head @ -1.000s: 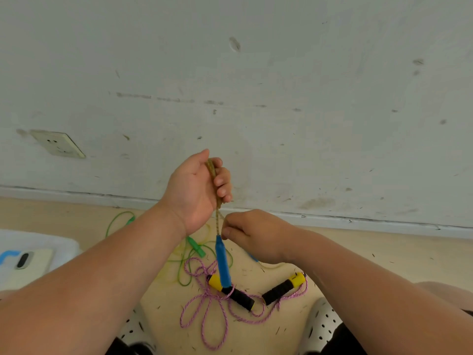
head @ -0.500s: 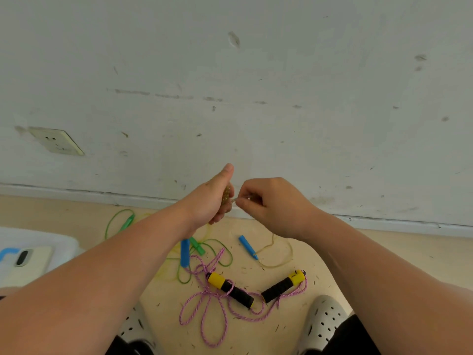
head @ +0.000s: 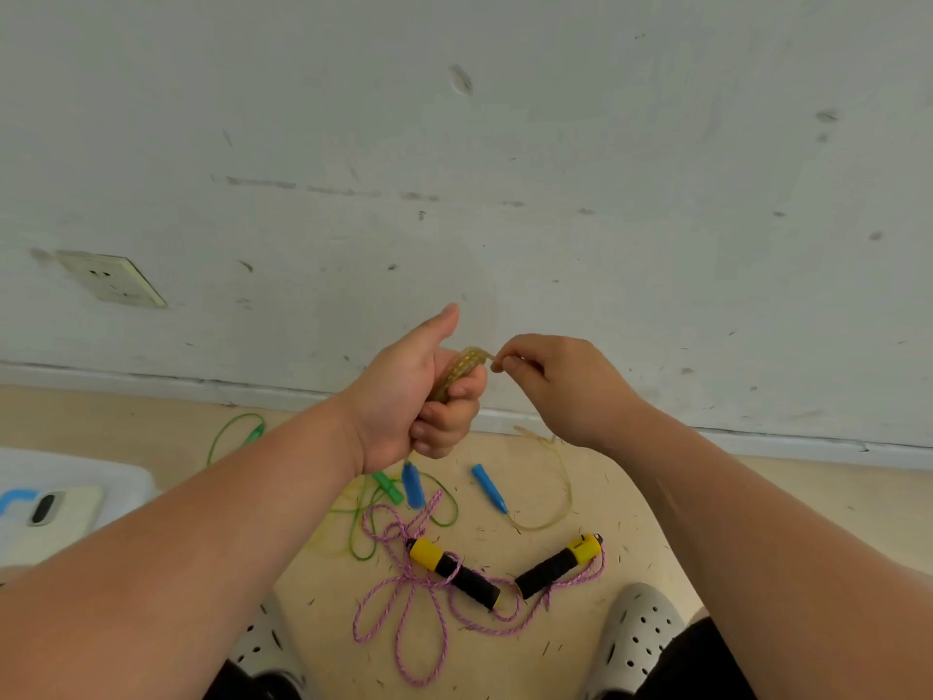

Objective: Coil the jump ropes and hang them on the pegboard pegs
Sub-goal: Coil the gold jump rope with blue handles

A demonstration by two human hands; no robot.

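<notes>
My left hand [head: 399,396] wraps the yellowish rope [head: 462,368]; my fingers [head: 447,429] hide most of its coil. The blue handle [head: 413,485] vanishes at its top behind my palm. The lower edge of the frame cuts off both shoes [head: 641,634].

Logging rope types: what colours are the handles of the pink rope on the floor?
Black grips with yellow ends on both handles; shows in the head view.

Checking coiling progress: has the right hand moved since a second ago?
Yes: the right hand rose, from below the white skirting board to above it.
</notes>
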